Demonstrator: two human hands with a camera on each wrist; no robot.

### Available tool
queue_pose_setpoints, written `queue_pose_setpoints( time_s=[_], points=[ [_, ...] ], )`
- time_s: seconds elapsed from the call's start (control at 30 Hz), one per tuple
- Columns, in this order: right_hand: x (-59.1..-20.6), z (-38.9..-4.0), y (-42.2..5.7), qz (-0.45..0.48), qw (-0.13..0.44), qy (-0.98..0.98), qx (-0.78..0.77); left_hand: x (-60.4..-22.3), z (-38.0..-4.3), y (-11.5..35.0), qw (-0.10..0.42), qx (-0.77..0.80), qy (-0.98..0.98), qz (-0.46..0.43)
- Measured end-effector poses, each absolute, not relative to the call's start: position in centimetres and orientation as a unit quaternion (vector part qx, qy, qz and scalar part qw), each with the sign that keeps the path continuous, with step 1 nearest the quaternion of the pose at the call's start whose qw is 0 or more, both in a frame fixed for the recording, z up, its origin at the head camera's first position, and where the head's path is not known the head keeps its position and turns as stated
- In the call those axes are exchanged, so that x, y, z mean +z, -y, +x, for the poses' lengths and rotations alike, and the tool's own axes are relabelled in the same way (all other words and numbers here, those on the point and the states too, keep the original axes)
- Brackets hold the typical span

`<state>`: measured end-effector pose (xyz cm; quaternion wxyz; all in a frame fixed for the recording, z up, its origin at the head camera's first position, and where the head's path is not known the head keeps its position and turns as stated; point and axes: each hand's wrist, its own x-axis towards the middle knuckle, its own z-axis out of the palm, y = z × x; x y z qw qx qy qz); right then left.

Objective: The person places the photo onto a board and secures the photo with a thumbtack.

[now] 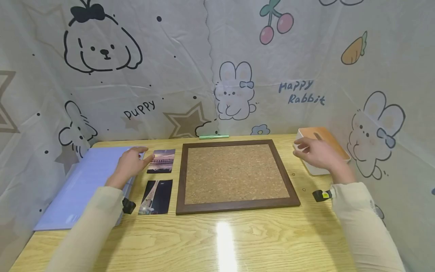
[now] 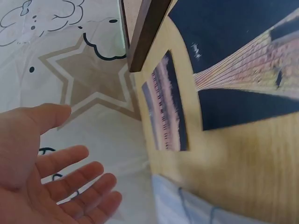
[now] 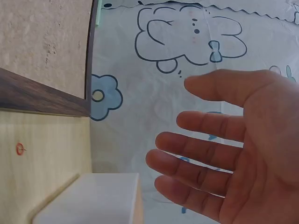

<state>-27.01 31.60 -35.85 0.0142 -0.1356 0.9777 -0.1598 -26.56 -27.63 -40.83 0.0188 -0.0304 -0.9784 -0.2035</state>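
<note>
Item, left hand (image 1: 127, 166): yours, raised by the inner edge of a pale blue folder (image 1: 79, 185), thumb toward the sunset photo (image 1: 163, 161); fingers spread loosely, thumb well apart from them.

Item, right hand (image 1: 317, 153): yours, raised at the white box (image 1: 331, 138) with its orange top, near the counter's far right corner; fingers slightly parted, thumb apart. Contact with the box: you cannot tell.

Item, folder: flat, along the left edge of your counter (image 1: 278, 238).

Items, photos, two: flat, between folder and corkboard (image 1: 234, 173); the sunset photo nearer the far edge, the tower photo (image 1: 158, 198) just below it, toward you.

Item, corkboard: brown-framed, lying flat, mid-counter, toward the far edge.

Item, green pen (image 1: 214, 136): along the far edge, just behind the frame.

Item, small red ring (image 3: 19, 149): on the counter, between corkboard and box.

Item, printed cloth (image 1: 190, 56): hanging behind the far edge.
</note>
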Motion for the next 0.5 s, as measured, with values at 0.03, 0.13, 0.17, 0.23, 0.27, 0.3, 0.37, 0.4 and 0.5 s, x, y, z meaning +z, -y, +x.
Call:
queue_pose_setpoints(
  time_s=[0.03,0.13,0.17,0.23,0.27,0.3,0.37,0.4,0.5],
  points=[
    [-36.0,-27.0,-31.6,-0.135,0.012,-0.976,-0.168,-41.1,-26.6,27.7,0.02,-0.216,0.976,-0.025],
    [-36.6,-26.8,-31.6,-0.125,0.007,-0.975,-0.182,-41.8,-26.7,27.9,0.014,-0.254,0.967,-0.011],
    [-36.8,-26.8,-31.6,-0.122,0.006,-0.975,-0.186,-42.1,-26.8,28.0,0.009,-0.265,0.964,-0.007],
    [-37.2,-26.7,-31.6,-0.118,0.006,-0.974,-0.194,-42.6,-26.9,28.2,0.003,-0.279,0.96,-0.006],
    [-37.5,-26.7,-31.6,-0.116,0.007,-0.973,-0.198,-42.7,-27.0,28.2,-0.001,-0.285,0.958,-0.007],
    [-37.7,-26.7,-31.6,-0.116,0.008,-0.972,-0.202,-42.9,-27.0,28.2,-0.005,-0.289,0.957,-0.008],
    [-38.1,-26.6,-31.6,-0.117,0.009,-0.97,-0.213,-43.2,-27.1,28.3,-0.008,-0.297,0.955,-0.008],
    [-38.3,-26.6,-31.6,-0.117,0.01,-0.969,-0.217,-43.4,-27.1,28.3,-0.009,-0.3,0.954,-0.008],
    [-38.9,-26.5,-31.6,-0.116,0.011,-0.968,-0.223,-43.8,-27.1,28.0,-0.01,-0.312,0.95,-0.004]
  ],
)
